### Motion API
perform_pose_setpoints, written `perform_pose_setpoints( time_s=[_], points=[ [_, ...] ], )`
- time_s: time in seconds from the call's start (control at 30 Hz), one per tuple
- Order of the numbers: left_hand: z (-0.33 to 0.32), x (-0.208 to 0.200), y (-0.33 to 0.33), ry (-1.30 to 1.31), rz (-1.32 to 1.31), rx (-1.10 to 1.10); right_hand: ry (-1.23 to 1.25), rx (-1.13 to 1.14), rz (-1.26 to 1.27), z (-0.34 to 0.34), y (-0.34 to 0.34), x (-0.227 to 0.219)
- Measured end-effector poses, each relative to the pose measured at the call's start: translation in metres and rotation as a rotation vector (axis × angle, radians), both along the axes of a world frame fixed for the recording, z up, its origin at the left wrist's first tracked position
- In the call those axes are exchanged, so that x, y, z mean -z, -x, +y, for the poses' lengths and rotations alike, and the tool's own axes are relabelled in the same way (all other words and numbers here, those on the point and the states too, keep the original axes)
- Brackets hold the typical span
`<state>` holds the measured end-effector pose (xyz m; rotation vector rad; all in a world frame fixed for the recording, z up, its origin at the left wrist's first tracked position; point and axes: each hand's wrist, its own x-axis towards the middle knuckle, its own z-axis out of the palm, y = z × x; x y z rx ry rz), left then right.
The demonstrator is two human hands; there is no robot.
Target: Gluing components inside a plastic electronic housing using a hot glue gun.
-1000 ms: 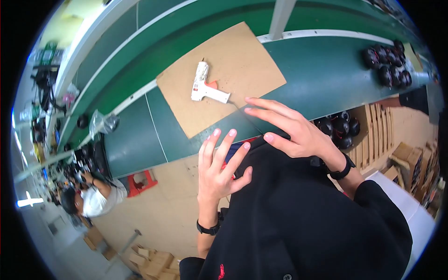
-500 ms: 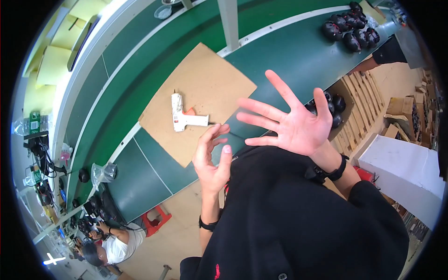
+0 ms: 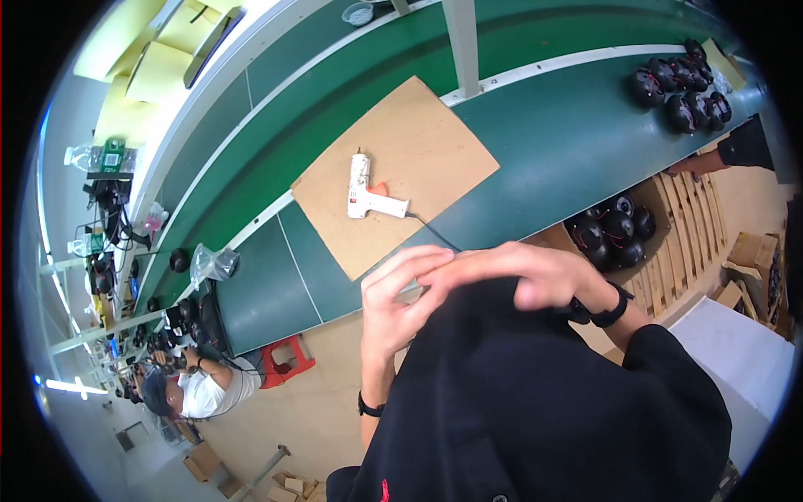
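My left hand (image 3: 393,303) is curled, its thumb and fingers meeting around the fingertips of my right hand (image 3: 535,272). The right hand's fingers reach leftward and look slightly blurred; its thumb is bent down toward my black shirt. I see no object in either hand. Just beyond them, on a brown cardboard sheet (image 3: 443,159), lies a white glue gun (image 3: 361,191) with an orange trigger. Its nozzle points away from me, and its dark cord (image 3: 431,227) runs toward my hands.
The cardboard rests on a green workbench (image 3: 552,125). Black round parts (image 3: 686,88) cluster at its far right; more fill a cardboard box (image 3: 665,217) beside a wooden pallet (image 3: 698,217). A person (image 3: 217,389) sits at left near a red stool (image 3: 288,361); another person's arm (image 3: 711,159) shows at right.
My right hand was spread wide with the palm showing; it has turned and moved to meet my left hand. The left fingers have closed in. The view has shifted, and the glue gun remains on the cardboard.
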<state>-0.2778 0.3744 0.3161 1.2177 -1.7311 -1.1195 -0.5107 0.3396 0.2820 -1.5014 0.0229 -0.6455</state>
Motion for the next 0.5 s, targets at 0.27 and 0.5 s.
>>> perform_pose_setpoints(
  time_s=[0.27, 0.5],
  points=[
    [0.02, -0.017, -0.017, 0.413, -0.141, -0.067, 0.926, 0.341, 0.341, 0.022, -0.012, -0.052],
    [0.019, -0.025, -0.027, 0.338, 0.018, 0.123, 1.01, 0.317, 0.331, 0.027, -0.013, -0.054]
  ],
)
